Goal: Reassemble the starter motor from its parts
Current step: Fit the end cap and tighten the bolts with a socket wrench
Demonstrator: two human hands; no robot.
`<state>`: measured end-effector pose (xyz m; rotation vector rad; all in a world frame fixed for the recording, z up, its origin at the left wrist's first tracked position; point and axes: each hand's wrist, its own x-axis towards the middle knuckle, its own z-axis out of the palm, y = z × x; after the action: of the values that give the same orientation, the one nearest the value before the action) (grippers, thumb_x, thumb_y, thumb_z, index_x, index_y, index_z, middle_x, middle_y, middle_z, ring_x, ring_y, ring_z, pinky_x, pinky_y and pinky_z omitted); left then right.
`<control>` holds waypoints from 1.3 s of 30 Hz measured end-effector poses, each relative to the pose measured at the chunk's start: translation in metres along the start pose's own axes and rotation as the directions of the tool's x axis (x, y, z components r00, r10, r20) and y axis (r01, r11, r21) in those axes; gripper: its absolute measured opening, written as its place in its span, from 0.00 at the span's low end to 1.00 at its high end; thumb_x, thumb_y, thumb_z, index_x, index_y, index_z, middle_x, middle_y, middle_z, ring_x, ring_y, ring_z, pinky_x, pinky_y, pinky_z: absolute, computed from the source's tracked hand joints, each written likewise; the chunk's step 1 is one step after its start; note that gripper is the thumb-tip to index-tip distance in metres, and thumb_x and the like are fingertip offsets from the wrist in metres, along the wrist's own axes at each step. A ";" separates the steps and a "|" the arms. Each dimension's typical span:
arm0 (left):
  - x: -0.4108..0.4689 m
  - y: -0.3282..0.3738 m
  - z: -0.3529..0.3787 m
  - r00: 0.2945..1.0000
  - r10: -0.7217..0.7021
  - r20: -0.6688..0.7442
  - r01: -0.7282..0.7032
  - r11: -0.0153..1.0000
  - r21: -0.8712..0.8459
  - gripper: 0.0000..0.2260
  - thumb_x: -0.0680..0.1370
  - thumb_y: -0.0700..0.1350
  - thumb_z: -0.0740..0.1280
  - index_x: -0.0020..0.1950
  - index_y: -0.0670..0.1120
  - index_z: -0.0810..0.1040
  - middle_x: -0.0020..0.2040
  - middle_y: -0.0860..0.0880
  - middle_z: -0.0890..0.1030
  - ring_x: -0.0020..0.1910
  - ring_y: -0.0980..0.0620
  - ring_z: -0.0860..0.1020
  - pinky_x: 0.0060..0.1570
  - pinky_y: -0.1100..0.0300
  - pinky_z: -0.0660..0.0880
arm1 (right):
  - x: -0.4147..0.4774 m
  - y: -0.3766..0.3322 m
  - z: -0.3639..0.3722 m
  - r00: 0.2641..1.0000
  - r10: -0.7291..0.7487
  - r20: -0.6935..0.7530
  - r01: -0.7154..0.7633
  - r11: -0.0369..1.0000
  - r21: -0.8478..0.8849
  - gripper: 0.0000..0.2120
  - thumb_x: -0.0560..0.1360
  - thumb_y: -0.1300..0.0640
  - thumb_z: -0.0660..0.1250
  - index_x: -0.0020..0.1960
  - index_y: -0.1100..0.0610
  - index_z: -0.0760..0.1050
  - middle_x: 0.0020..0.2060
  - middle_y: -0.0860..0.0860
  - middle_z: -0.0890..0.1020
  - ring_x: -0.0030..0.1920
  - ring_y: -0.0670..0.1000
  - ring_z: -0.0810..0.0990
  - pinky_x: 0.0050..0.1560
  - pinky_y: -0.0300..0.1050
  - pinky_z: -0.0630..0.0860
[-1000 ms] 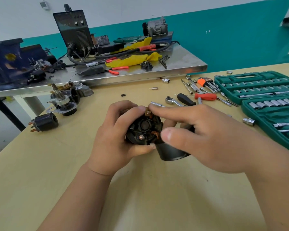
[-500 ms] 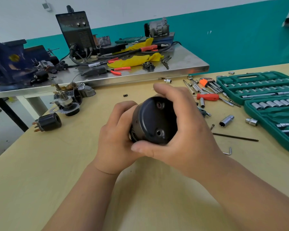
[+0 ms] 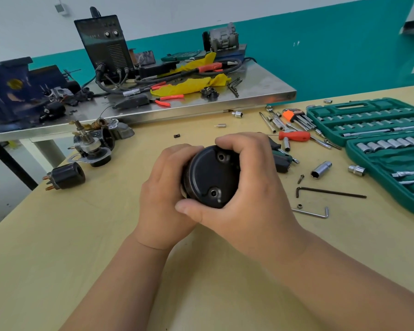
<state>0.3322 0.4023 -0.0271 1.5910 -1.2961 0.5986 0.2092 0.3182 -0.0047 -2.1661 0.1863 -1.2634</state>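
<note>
Starter motor (image 3: 210,177) is held off the desk (image 3: 105,235) at centre, between both hands.

Head view:
- Black end cap (image 3: 208,173) faces the camera. Long axis runs from the cap away and left, into the left palm.
- Left hand (image 3: 163,187) wraps the body from the left and behind. Its fingers are curled round the body, and that part of the body is hidden.
- Right hand (image 3: 253,192) grips the cap: fingers (image 3: 234,142) hooked over the top rim, thumb under the lower rim.
- Two bolt holes show in the cap face, upper (image 3: 221,156) and lower (image 3: 213,193). Both look empty.
- I can't tell if the cap is fully seated. The seam is under the fingers.

My read: the cap is being pressed and clocked onto the body, fasteners next. A loose screw (image 3: 301,179), hex key (image 3: 330,191) and deep socket (image 3: 320,169) lie on the desk to the right of the motor, so they're nearer the right hand. The left hand would have to hold the stack alone while the right lets go, and the cap could pop off.

Solenoid (image 3: 66,175) and drive-end assembly (image 3: 93,146) sit well apart to the left, not yet fitted.
</note>
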 end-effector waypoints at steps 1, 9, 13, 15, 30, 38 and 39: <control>0.000 0.000 0.000 1.000 -0.001 0.002 0.001 1.000 0.004 0.21 0.68 0.47 0.70 0.61 0.51 0.71 0.55 0.60 0.72 0.54 0.56 0.75 0.46 0.57 0.75 | 0.000 -0.001 0.001 1.000 0.007 0.000 -0.007 1.000 -0.015 0.40 0.59 0.39 0.76 0.62 0.56 0.67 0.55 0.45 0.65 0.57 0.47 0.70 0.58 0.44 0.74; 0.001 0.005 0.000 1.000 0.018 -0.006 -0.018 1.000 -0.019 0.21 0.68 0.47 0.70 0.60 0.47 0.72 0.54 0.54 0.73 0.54 0.59 0.73 0.51 0.70 0.69 | -0.003 -0.005 -0.002 0.998 0.012 0.055 -0.004 0.988 -0.155 0.35 0.64 0.36 0.66 0.64 0.49 0.59 0.55 0.43 0.59 0.60 0.47 0.68 0.59 0.48 0.74; 0.002 0.008 -0.001 1.000 0.007 0.004 -0.007 1.000 -0.004 0.20 0.68 0.48 0.70 0.59 0.48 0.72 0.53 0.54 0.73 0.52 0.60 0.73 0.50 0.71 0.69 | -0.004 -0.005 -0.003 0.997 0.061 0.045 -0.055 0.991 -0.123 0.34 0.64 0.35 0.64 0.64 0.49 0.59 0.54 0.42 0.59 0.59 0.44 0.67 0.59 0.43 0.73; 0.002 0.009 -0.001 1.000 -0.006 0.005 0.006 1.000 0.001 0.20 0.68 0.49 0.69 0.59 0.49 0.71 0.53 0.54 0.73 0.52 0.60 0.73 0.49 0.72 0.69 | -0.004 -0.004 -0.003 0.997 0.068 0.045 -0.062 0.992 -0.113 0.34 0.64 0.35 0.64 0.63 0.48 0.59 0.53 0.41 0.59 0.57 0.42 0.67 0.57 0.39 0.72; 0.007 0.014 -0.002 0.999 0.049 0.022 -0.050 0.998 0.036 0.24 0.67 0.51 0.72 0.57 0.40 0.73 0.53 0.49 0.73 0.52 0.61 0.71 0.51 0.74 0.67 | 0.010 0.007 -0.019 0.934 0.044 0.355 -0.045 0.999 -0.005 0.36 0.65 0.33 0.67 0.65 0.38 0.52 0.50 0.35 0.65 0.53 0.37 0.70 0.48 0.40 0.76; 0.009 0.013 -0.002 0.999 0.013 0.046 -0.015 0.999 0.046 0.27 0.71 0.59 0.70 0.58 0.38 0.74 0.53 0.48 0.74 0.52 0.57 0.72 0.52 0.72 0.68 | 0.017 0.020 -0.019 0.908 -0.065 0.413 0.033 0.996 0.085 0.34 0.69 0.39 0.68 0.68 0.41 0.55 0.56 0.35 0.61 0.56 0.32 0.66 0.53 0.29 0.69; 0.009 0.013 -0.003 0.999 0.018 0.048 -0.020 0.999 0.036 0.28 0.72 0.62 0.69 0.58 0.40 0.74 0.53 0.48 0.74 0.52 0.57 0.72 0.52 0.72 0.68 | 0.017 0.020 -0.020 0.904 -0.072 0.422 0.033 0.994 0.100 0.34 0.69 0.39 0.69 0.69 0.41 0.55 0.57 0.36 0.61 0.57 0.33 0.66 0.54 0.28 0.69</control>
<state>0.3238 0.4011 -0.0138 1.6333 -1.3442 0.6027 0.2055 0.2863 0.0030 -2.3186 -0.1098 -0.7773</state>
